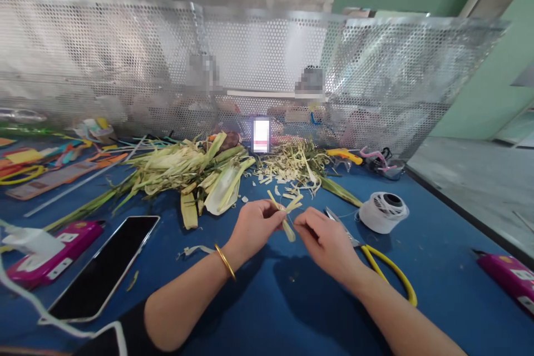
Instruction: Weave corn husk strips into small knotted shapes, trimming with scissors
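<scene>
My left hand (261,223) pinches a small bundle of pale corn husk strips (288,231), which cross and fan out above and below the fingertips. Just to its right, my right hand (323,236) has its fingers closed, seemingly on a thin white thread that is barely visible. Thread runs from the white spool (382,213) toward this hand. Partly behind my right hand lie scissors (390,270) with yellow handles, their blades pointing away from me.
Corn husks (179,169) are heaped at the back left, and shredded strips (294,164) at the back centre. A phone (106,267) and a purple power strip (62,253) lie left. Another power strip (511,275) is at right. A perforated metal screen (267,50) borders the blue table.
</scene>
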Motion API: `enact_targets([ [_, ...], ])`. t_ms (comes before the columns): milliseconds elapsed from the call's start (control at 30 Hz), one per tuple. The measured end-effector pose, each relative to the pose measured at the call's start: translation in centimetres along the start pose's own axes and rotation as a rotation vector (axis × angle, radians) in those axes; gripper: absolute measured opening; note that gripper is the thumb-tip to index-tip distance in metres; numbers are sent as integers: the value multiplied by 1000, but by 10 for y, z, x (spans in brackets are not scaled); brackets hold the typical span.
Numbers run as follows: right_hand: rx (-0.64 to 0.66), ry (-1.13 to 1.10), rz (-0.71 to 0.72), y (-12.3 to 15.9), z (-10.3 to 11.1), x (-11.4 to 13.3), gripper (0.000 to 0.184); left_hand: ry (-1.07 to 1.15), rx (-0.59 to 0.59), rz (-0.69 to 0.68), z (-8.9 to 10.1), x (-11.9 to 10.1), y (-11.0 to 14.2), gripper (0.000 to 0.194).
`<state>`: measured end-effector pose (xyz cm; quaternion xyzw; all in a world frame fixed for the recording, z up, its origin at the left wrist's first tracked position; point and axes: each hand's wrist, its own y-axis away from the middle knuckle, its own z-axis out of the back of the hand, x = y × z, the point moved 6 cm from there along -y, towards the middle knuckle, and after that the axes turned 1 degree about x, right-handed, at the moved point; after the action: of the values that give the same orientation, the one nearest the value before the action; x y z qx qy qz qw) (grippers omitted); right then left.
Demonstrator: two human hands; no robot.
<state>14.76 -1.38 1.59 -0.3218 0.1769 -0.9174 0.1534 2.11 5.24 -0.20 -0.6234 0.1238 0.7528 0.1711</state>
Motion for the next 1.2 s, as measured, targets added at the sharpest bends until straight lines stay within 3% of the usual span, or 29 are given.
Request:
enact_targets([
  [100,33,212,161,4,0,12,25,-161,-6,-42,0,1,0,13],
  [233,47,283,165,2,8,9,28,-288,130,-43,-11,1,4,7],
  [400,129,-55,-16,-7,18,-10,19,-49,519,78,-32,-3,18,13],
  [500,200,-332,-197,-9,13,-24,14,135,638,130,-36,-12,25,20],
  [567,209,-497,-325,-8,7,-30,16,235,601,113,-34,-19,25,23],
  [700,150,-627,-454,-4,-7,-32,24,293,361,10,-21,-22,15,24],
  [833,45,-339,-281,-1,-4,-18,26,186,125,-58,-7,-16,5,19],
  [933,-20,-62,-98,2,4,-4,20,2,17,-111,0,-14,2,14],
  [1067,-31,106,86,6,7,11,19,-226,-17,-162,-1,-16,5,8],
  [1200,28,180,149,7,1,16,22,-392,4,-193,-8,-18,10,6],
])
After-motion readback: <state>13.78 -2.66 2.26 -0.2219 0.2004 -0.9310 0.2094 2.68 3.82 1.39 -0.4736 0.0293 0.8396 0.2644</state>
